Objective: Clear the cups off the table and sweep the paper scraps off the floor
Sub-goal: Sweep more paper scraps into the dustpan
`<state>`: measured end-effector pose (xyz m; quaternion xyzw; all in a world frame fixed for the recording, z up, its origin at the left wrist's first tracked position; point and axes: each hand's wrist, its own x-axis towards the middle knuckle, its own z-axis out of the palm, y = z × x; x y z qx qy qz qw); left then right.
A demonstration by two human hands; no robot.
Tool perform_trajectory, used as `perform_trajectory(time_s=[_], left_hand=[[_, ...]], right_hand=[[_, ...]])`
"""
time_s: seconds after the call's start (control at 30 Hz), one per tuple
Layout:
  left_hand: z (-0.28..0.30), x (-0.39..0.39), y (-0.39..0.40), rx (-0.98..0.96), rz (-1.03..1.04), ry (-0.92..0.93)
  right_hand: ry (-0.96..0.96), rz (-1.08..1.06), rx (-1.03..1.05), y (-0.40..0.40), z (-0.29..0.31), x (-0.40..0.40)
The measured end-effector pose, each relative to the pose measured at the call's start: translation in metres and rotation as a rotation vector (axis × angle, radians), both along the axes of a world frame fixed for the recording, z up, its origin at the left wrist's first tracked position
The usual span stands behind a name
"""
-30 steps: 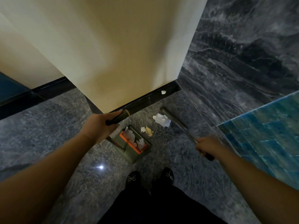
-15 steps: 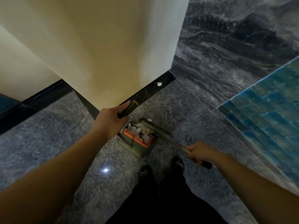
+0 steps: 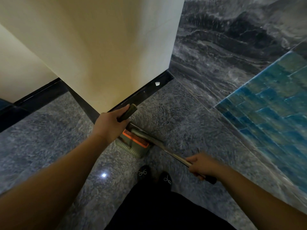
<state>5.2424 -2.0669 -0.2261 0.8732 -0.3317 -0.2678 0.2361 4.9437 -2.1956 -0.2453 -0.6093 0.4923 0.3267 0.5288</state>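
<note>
My left hand grips the dark handle of a grey-green dustpan with an orange comb edge, which stands on the floor just in front of my feet. My right hand grips the long handle of a broom; its head lies across the mouth of the dustpan. No paper scraps show on the floor around the pan, and its inside is hidden by the broom head and my left hand. One small white scrap sits on the black skirting at the foot of the cream wall. No cups are in view.
A cream wall corner with a black skirting stands right ahead. Dark marble wall rises to the right, with a blue tiled surface at the far right. My black shoes stand on the grey speckled floor.
The broom head has swept from the right into the dustpan's mouth, and the white scraps that lay on the floor beside the pan are no longer visible. The view has shifted closer to the pan.
</note>
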Motion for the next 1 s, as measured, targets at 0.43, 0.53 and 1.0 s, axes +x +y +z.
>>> perform_trajectory(time_s=[0.43,0.53,1.0], left_hand=[[0.001,0.005,0.009,0.019,0.034,-0.028],[0.009,0.010,0.000,-0.013,0.032,-0.048],[0.011,0.035,-0.089,-0.163,0.099,-0.035]], right_hand=[[-0.034,-0.293,-0.019,-0.024,0.008,-0.014],[-0.051,-0.303,-0.028,-0.032,0.008,-0.010],[-0.115,-0.384,-0.105,-0.105,0.015,0.016]])
